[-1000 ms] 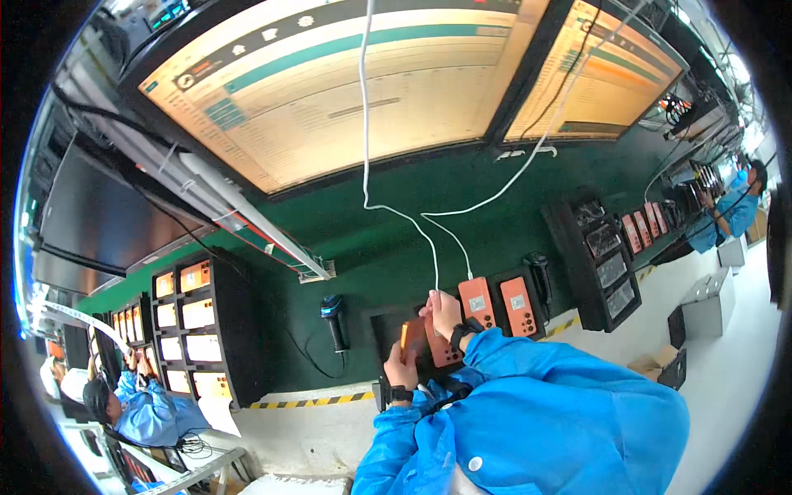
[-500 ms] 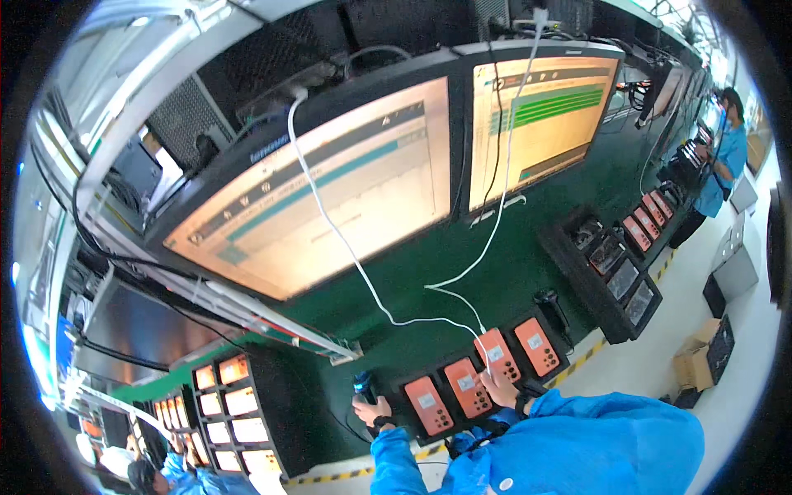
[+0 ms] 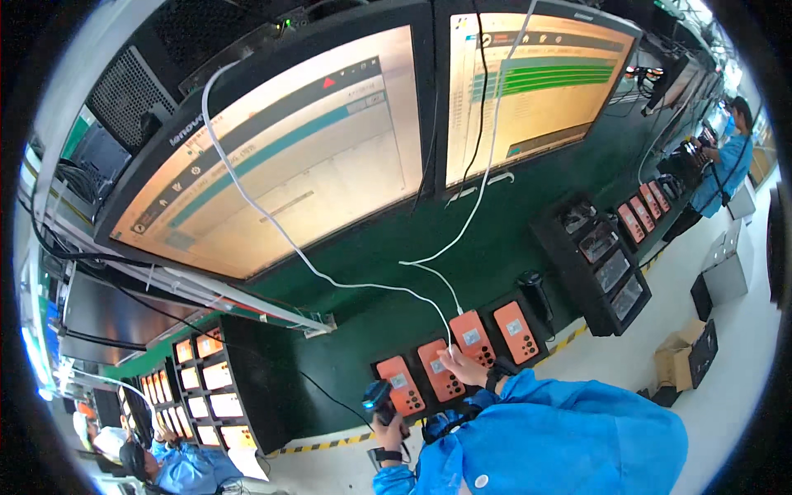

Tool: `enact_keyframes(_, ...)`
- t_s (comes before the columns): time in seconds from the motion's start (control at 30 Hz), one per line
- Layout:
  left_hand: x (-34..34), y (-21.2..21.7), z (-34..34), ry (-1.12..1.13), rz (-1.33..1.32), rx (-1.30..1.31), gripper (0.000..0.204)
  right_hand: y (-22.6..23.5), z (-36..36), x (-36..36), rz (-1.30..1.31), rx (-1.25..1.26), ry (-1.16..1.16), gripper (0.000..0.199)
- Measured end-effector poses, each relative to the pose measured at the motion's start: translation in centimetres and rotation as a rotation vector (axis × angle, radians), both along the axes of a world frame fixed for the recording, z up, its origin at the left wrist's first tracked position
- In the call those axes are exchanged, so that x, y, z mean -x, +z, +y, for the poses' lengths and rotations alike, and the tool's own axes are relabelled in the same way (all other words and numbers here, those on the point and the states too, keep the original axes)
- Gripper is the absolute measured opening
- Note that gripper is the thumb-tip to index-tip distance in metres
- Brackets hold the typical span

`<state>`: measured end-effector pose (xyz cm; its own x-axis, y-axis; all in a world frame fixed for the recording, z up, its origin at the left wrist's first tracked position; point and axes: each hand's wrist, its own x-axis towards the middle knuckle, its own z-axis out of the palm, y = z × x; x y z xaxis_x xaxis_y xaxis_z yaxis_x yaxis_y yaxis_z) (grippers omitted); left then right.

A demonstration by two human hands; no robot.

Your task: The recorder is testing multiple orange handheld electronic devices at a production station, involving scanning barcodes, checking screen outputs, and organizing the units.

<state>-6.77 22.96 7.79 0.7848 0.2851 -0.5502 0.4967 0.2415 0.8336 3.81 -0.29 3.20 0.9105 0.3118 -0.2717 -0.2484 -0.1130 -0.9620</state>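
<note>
A black handheld barcode scanner [image 3: 378,398] with a blue-lit head is gripped in my left hand [image 3: 391,434], just left of the nearest orange phone [image 3: 402,389]. My right hand [image 3: 464,366] reaches over the second orange phone [image 3: 437,378], its fingers closed on the end of a white cable [image 3: 371,286]; the plug itself is hidden. Another white cable [image 3: 448,283] runs into the top of the third orange phone [image 3: 471,335]. A fourth orange phone [image 3: 517,332] lies at the right end. All lie camera side up with white labels in a black tray [image 3: 538,353].
Two lit monitors [image 3: 297,157] stand behind the green bench [image 3: 363,326]. A second scanner [image 3: 535,295] sits right of the tray. Black compartment racks [image 3: 606,264] stand farther right and left. A co-worker [image 3: 719,169] stands far right; another [image 3: 177,466] is lower left.
My left hand has brought the scanner rightward, close to the first phone. My right hand has shifted slightly over the second phone with the cable. The view has shifted; the left monitor's display has changed.
</note>
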Motion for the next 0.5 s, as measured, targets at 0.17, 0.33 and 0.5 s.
enact_keyframes(0.17, 0.9, 0.8, -3.9, -0.053, 0.152, -0.012, 0.021, 2.1, -0.1, -1.0, 0.150, -0.014, 0.201, 0.076)
enact_keyframes(0.33, 0.3, 1.2, -4.5, -0.181, 0.154, -0.063, 0.027, 1.4, -0.7, -1.5, 0.156, -0.058, 0.250, 0.080)
enact_keyframes(0.5, -0.3, 1.5, -4.8, -0.285, 0.131, -0.113, 0.015, -0.1, -0.4, -1.8, -0.017, 0.043, 0.181, 0.054)
